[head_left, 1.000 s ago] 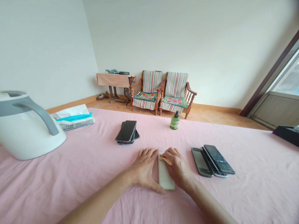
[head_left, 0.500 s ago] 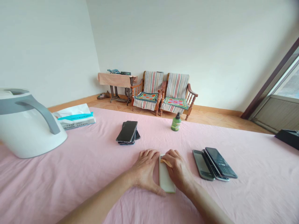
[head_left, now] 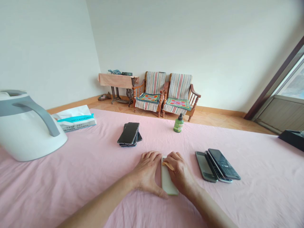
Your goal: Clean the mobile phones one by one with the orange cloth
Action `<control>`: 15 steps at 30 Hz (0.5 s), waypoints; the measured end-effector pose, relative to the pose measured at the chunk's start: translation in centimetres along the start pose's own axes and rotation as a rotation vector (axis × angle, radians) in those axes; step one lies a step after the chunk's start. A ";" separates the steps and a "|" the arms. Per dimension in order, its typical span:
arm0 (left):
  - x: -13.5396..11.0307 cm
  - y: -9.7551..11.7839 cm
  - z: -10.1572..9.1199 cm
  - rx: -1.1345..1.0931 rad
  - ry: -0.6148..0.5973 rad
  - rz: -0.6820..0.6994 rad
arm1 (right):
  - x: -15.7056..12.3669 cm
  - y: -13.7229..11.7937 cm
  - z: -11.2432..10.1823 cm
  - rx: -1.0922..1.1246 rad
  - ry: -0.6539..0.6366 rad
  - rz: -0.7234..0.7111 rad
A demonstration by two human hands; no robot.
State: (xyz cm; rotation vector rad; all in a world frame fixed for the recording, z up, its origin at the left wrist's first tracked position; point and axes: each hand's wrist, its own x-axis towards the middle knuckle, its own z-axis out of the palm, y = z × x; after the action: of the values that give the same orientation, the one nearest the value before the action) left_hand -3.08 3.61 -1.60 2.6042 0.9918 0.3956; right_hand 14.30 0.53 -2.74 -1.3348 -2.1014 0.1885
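Note:
A white phone (head_left: 167, 184) lies face down on the pink cloth in front of me. My left hand (head_left: 146, 172) rests along its left edge, fingers curled against it and thumb at the near corner. My right hand (head_left: 180, 172) lies over the phone's right side and pinches a small tan stick (head_left: 168, 165) against its top end. A pile of dark smartphones (head_left: 129, 134) sits beyond my left hand. Three keypad phones (head_left: 217, 169) lie fanned out to the right of my right hand.
A green bottle (head_left: 178, 123) stands behind the phones. A white kettle (head_left: 26, 126) fills the left side, with a white and teal packet (head_left: 74, 118) behind it. A black object (head_left: 293, 138) is at the right edge. Two chairs (head_left: 167, 95) stand by the wall.
Both hands stay on the white phone almost unmoved. The view shifts slightly as my head moves.

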 end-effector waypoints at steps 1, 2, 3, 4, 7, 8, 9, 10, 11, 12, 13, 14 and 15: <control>0.0 0.0 0.0 -0.004 -0.001 0.000 | -0.1 -0.1 0.0 0.009 -0.001 0.008; 0.0 0.0 0.0 -0.007 -0.003 0.001 | -0.1 -0.2 0.0 0.017 0.003 0.019; 0.0 0.0 -0.1 -0.006 -0.003 0.001 | 0.0 -0.2 0.1 0.021 0.008 0.028; 0.1 0.0 -0.1 -0.003 -0.002 0.000 | 0.0 -0.3 0.1 0.020 0.012 0.035; 0.1 0.1 -0.1 0.009 0.003 -0.006 | 0.3 -0.2 0.2 0.000 0.013 0.041; 0.1 0.1 -0.1 0.013 -0.001 -0.011 | 0.3 -0.1 0.2 -0.005 0.008 0.037; 0.1 0.1 -0.1 0.016 -0.007 -0.016 | 0.4 0.0 0.1 -0.004 0.005 0.032; 0.1 0.2 -0.2 0.020 -0.015 -0.021 | 0.3 0.3 0.1 0.003 0.007 0.032; 0.1 0.2 -0.2 0.022 -0.023 -0.026 | 0.3 0.5 0.0 0.014 0.012 0.040; 0.1 0.2 -0.2 0.024 -0.031 -0.029 | 0.2 0.8 -0.1 0.027 0.023 0.059; 0.1 0.2 -0.3 0.024 -0.038 -0.031 | 0.1 1.1 -0.1 0.038 0.035 0.084; 0.1 0.2 -0.3 0.022 -0.043 -0.033 | 0.1 1.2 -0.1 0.045 0.045 0.108; 0.1 0.3 -0.3 0.018 -0.047 -0.034 | 0.1 1.3 -0.1 0.048 0.055 0.125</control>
State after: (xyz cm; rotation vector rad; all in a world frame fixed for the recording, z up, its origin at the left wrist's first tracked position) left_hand -2.98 3.57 -1.18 2.5968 1.0271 0.3164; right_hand 15.34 1.19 -3.23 -1.4275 -1.9580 0.2504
